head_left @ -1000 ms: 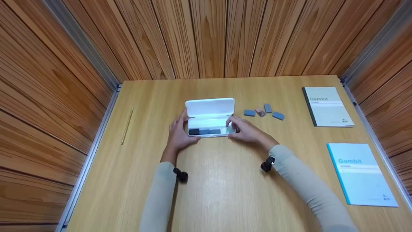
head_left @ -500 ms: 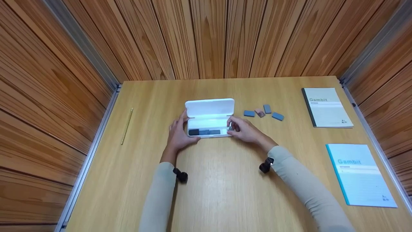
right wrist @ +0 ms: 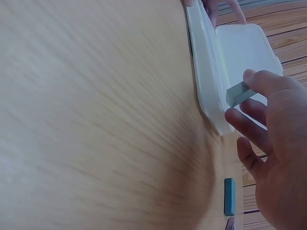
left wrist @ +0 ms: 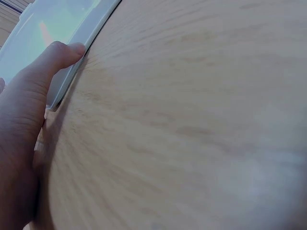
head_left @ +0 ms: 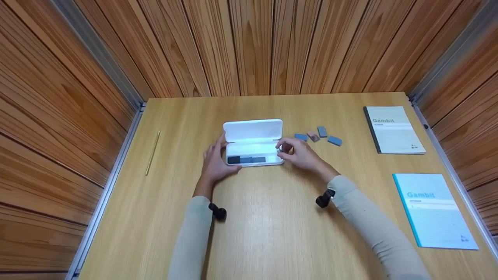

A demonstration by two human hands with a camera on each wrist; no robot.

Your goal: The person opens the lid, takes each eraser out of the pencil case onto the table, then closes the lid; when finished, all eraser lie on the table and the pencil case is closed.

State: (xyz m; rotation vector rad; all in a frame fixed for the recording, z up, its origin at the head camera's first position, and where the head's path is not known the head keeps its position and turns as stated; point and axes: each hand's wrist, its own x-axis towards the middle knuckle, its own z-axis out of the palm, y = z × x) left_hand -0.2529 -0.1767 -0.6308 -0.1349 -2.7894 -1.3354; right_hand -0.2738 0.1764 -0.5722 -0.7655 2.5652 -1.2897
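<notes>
A white pencil case (head_left: 253, 132) lies with its lid raised in the middle of the table. My left hand (head_left: 218, 161) grips its left end, and in the left wrist view the thumb (left wrist: 67, 55) rests on the front rim. Inside, along the front, a black block (head_left: 234, 160) and blue-grey eraser-like blocks (head_left: 253, 159) lie in a row. My right hand (head_left: 301, 155) pinches a grey-green eraser (right wrist: 236, 93) between thumb and fingers over the case's right end; the eraser is tilted, its far part hidden by the fingers.
Right of the case lie several blue erasers (head_left: 334, 140) and a pinkish-brown one (head_left: 313, 136). Two notebooks, one with a black spine (head_left: 397, 134) and one blue (head_left: 437, 214), are at the right. A gold pencil-like stick (head_left: 152, 153) lies at the left.
My right hand has shifted slightly right and up from inside the case's right end, bringing the grey-green eraser with it. The left hand stays on the case.
</notes>
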